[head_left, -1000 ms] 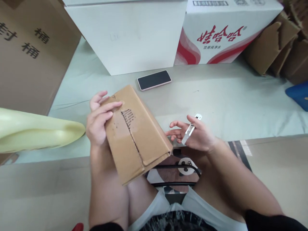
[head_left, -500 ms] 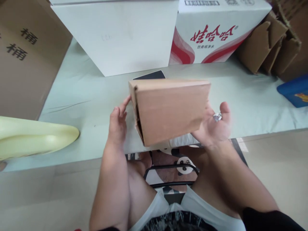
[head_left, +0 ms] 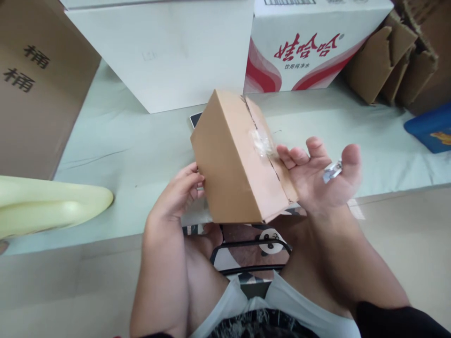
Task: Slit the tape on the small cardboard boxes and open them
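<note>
The brown rectangular cardboard box (head_left: pixel 225 164) is tilted between your two hands, its taped side towards the right one. Your left hand (head_left: pixel 179 191) has bent fingers at the box's edge; I cannot tell whether they grip it. Your right hand (head_left: pixel 315 183) is spread, its thumb holding a small silver cutter (head_left: pixel 332 172). Beyond both hands, on the pale green cloth-covered table (head_left: pixel 141 150), stands a big white cardboard box (head_left: pixel 165 51).
</note>
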`<state>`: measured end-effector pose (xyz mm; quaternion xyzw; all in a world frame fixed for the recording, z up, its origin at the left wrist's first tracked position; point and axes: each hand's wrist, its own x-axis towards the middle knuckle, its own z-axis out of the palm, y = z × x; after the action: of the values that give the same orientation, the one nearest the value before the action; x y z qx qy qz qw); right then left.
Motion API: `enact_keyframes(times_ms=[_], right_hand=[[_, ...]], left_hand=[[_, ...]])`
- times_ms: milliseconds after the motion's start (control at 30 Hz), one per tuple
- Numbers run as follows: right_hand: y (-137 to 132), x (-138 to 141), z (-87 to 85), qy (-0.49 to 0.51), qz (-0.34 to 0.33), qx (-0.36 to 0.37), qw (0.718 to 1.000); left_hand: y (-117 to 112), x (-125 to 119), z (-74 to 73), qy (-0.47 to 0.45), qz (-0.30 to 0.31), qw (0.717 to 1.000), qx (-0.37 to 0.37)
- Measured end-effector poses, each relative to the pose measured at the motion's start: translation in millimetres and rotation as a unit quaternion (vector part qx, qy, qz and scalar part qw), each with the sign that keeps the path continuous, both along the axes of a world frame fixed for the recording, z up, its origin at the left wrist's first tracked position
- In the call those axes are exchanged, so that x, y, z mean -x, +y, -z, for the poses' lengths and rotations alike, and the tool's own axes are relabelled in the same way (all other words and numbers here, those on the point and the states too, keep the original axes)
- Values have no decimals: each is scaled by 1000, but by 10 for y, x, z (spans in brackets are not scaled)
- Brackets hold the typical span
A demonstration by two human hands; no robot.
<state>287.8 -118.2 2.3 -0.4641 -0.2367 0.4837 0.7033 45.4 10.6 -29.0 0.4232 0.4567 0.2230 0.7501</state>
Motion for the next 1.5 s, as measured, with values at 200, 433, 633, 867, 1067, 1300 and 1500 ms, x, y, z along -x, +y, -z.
enact_keyframes(times_ms=[200,433,633,867,1067,1300,1500], right_hand=[[-85,-96,22,-86,-73,-29,993],[-140,-34,32,-282,-226,-82,929],[-98,23,-52,-420,-319,-151,836],[-72,206,-172,-339,-15,-56,939],[48,364,-237,-369,-12,18,929],[119,445,-284,-440,-33,70,895],[108,499,-252,-495,-23,66,866]], left_hand=[[31,-3,90,155,54,977,-135],[39,52,131,54,-238,858,-451],[-11,-3,138,43,-57,772,-631],[-49,-49,164,100,-8,752,-651],[-227,-150,73,90,11,776,-625],[-286,-202,88,87,26,780,-619],[-273,-209,90,95,17,788,-608]])
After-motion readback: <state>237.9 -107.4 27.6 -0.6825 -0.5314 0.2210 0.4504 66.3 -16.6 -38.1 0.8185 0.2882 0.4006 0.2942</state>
